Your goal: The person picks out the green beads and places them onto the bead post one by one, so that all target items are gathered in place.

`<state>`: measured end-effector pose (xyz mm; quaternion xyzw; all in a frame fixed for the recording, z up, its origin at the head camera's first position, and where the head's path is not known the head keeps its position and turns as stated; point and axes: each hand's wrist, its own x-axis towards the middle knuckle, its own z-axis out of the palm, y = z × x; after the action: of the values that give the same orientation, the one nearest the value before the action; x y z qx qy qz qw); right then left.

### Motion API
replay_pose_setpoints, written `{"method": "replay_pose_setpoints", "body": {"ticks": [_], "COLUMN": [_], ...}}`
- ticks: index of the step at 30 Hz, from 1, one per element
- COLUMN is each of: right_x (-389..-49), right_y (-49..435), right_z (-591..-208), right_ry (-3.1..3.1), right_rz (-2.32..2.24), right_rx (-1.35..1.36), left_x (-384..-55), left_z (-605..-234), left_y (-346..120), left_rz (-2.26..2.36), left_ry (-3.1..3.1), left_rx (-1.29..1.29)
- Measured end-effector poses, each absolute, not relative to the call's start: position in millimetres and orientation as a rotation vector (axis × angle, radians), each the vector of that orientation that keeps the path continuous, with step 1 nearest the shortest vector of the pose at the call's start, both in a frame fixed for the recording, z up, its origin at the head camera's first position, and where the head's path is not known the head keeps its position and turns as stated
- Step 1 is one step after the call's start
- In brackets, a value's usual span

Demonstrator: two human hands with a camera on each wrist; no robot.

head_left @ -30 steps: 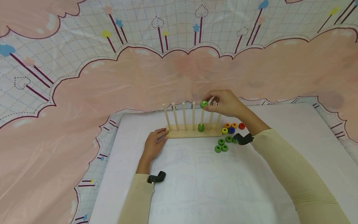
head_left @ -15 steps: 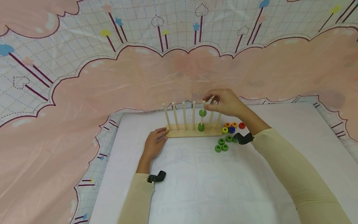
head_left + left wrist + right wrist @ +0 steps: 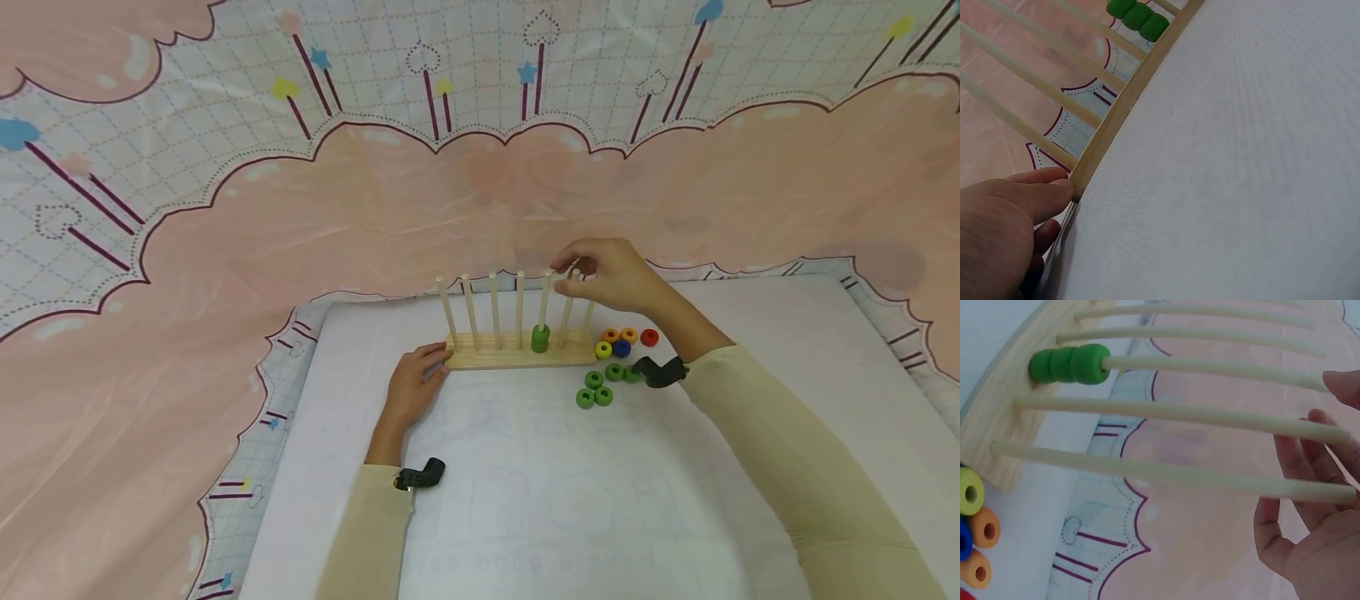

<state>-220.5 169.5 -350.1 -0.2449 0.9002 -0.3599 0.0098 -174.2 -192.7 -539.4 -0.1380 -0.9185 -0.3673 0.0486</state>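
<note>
A wooden peg rack [image 3: 517, 359] with a row of upright pegs stands on the table. Three green beads [image 3: 1069, 364] sit stacked at the foot of one peg right of the middle, the neighbouring pegs being bare. My left hand [image 3: 411, 385] grips the left end of the rack's base, thumb and forefinger at its corner in the left wrist view. Near the top of the beaded peg is my right hand [image 3: 609, 273], thumb and fingers apart with no bead between them. In the right wrist view its fingers lie behind the tips of the two nearest pegs.
Several loose green beads [image 3: 594, 380] lie in front of the rack's right end. Beside that end are a yellow bead [image 3: 603, 350], a blue bead [image 3: 621, 349], two orange ones and a red bead [image 3: 649, 337]. A patterned cloth [image 3: 480, 200] hangs behind the white table [image 3: 525, 500].
The green bead my right hand held at the peg's top has dropped down the peg onto the stack. My right hand has shifted slightly right; the left stays put.
</note>
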Motion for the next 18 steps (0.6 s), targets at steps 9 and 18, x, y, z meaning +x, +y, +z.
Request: {"method": "replay_pose_setpoints", "body": {"ticks": [9,18], "right_x": [-215.5,-202.9], "right_y": [197.8,228.1], "right_z": [-366.3,-382.9], "right_ry": [2.812,2.755], "right_rz": [-1.114,-0.975], "right_rx": [-0.684,-0.556], "left_x": [-171.7,-167.9], "left_z": [-538.3,-535.3], "left_y": [-192.2,-192.1], "left_rz": [-1.111,-1.121], "left_ry": [-2.793,-2.781], "left_rx": [-0.434,-0.436]}}
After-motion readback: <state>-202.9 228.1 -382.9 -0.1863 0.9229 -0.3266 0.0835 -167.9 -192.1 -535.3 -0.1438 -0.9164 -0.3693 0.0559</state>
